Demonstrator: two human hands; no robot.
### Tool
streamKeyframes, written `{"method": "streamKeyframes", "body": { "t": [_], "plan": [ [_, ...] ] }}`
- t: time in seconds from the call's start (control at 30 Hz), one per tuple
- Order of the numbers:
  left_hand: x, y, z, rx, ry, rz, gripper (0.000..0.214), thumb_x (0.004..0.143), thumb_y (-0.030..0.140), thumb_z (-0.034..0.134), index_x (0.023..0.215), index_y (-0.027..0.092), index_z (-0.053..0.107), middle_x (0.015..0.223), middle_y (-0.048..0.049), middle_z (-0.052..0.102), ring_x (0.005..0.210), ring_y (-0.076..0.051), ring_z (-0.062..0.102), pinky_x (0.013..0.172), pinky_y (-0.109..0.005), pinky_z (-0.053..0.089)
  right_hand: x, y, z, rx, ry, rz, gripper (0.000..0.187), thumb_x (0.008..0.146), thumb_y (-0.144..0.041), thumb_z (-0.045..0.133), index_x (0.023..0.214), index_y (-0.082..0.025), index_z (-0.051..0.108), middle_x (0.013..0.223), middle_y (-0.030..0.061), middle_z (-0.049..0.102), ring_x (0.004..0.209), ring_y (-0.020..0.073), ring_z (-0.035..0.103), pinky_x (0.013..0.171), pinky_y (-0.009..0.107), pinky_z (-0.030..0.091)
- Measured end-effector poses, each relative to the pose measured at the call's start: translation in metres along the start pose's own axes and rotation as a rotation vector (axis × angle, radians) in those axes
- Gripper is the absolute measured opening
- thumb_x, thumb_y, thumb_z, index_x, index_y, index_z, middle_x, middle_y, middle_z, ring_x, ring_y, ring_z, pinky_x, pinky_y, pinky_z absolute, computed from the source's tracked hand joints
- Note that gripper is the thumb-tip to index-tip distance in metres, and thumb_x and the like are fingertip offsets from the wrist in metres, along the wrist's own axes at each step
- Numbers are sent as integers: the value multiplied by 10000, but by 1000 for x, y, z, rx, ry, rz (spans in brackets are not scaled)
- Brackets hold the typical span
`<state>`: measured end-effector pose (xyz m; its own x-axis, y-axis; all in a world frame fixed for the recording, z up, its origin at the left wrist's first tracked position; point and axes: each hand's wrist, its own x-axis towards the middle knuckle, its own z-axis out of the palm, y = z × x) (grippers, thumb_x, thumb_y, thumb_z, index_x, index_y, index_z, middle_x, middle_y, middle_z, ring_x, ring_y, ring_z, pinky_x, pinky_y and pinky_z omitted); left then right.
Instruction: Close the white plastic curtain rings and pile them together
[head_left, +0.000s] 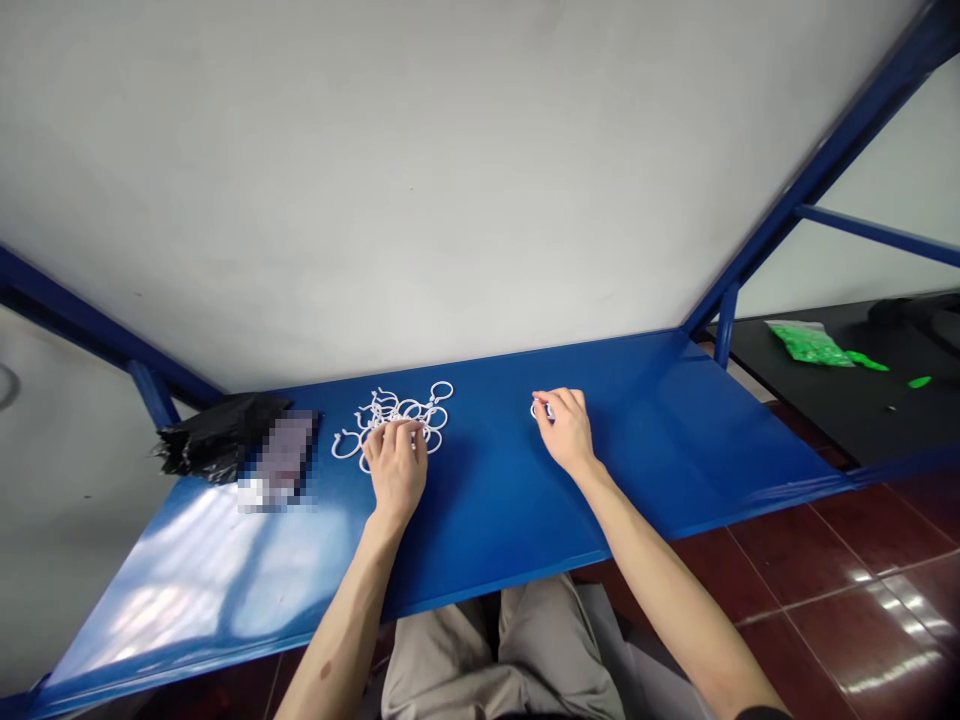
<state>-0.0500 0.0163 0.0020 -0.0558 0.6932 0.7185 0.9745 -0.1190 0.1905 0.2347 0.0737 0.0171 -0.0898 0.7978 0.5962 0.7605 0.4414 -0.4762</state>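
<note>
A loose pile of white plastic curtain rings (412, 411) lies on the blue tabletop, left of the middle, some of the rings with a small clasp or hook end. Over the near side of this pile is my left hand (397, 465), palm down, its fingers bent and a little apart among the rings; its palm side is hidden. Farther right, my right hand (566, 430) pinches a white ring (535, 409) between thumb and fingers, close above the table. Most of that ring is covered by the fingers.
At the table's left lie a crumpled black plastic bag (217, 430) and a pixelated, blurred-out item (283, 455). A white wall stands behind the blue table (487, 540), with blue frame bars (810, 170) at both sides. On a dark table at right is a bag of green pieces (810, 345).
</note>
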Motion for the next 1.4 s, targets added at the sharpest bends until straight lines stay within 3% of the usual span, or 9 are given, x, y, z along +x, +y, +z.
{"method": "streamKeyframes", "body": {
  "t": [0.2,0.33,0.7,0.8,0.97,1.07,1.17,1.3,1.4],
  "plan": [
    [-5,32,-1,-202,-7,302,109,949,145,591,1038,199,624,927,-42,716,881,-201,576,865,-347,444,-12,-32,13,287,-321,-205,239,1025,-357,534,1044,-214,725,916,54,739,879,216,622,838,370,516],
    [-9,46,3,-296,1,383,139,929,134,627,1046,196,583,909,-35,723,846,-192,586,817,-337,465,-19,-41,16,356,-474,-271,244,1021,-379,541,1001,-211,718,940,56,753,876,217,631,805,360,510],
    [-15,54,3,-409,-73,539,171,927,146,646,1063,223,578,923,-8,733,845,-179,626,793,-324,510,-20,-46,16,607,-546,22,253,1006,-361,549,839,-208,661,852,9,718,773,160,659,725,275,486],
    [-16,53,6,-404,-102,442,144,936,196,642,1059,225,572,952,-31,713,858,-185,637,793,-336,517,-21,-42,21,536,-492,14,256,1016,-333,528,833,-209,657,837,11,711,745,154,652,690,270,475],
    [-17,48,14,-407,-197,95,147,990,306,546,1104,213,544,1021,-69,673,941,-198,672,786,-329,551,-22,-36,23,385,-399,-139,206,1019,-282,522,900,-212,675,876,47,715,834,182,662,747,295,501],
    [-19,46,17,-421,-371,88,154,1029,296,441,1124,228,542,951,-36,704,828,-174,700,699,-286,538,-25,-35,23,340,-393,-198,211,1035,-293,495,972,-220,682,938,62,736,888,197,683,788,313,522],
    [-20,47,17,-387,-493,111,174,1035,319,416,1105,233,550,818,-10,707,700,-181,694,610,-277,493,-27,-35,27,406,-406,-100,189,1033,-333,506,1038,-237,669,979,51,758,893,197,721,787,311,547],
    [-20,48,16,-421,-510,64,173,1020,328,444,1140,235,527,839,-7,716,711,-189,706,612,-277,481,-29,-35,32,579,-391,69,191,998,-398,569,1048,-234,652,884,24,777,794,191,752,729,293,569],
    [-20,48,16,-434,-496,64,190,1033,306,403,1173,229,506,900,-27,734,763,-188,718,634,-273,486,-32,-37,33,599,-353,72,215,972,-428,606,985,-224,669,870,29,777,754,189,744,698,286,563]
  ]
}}
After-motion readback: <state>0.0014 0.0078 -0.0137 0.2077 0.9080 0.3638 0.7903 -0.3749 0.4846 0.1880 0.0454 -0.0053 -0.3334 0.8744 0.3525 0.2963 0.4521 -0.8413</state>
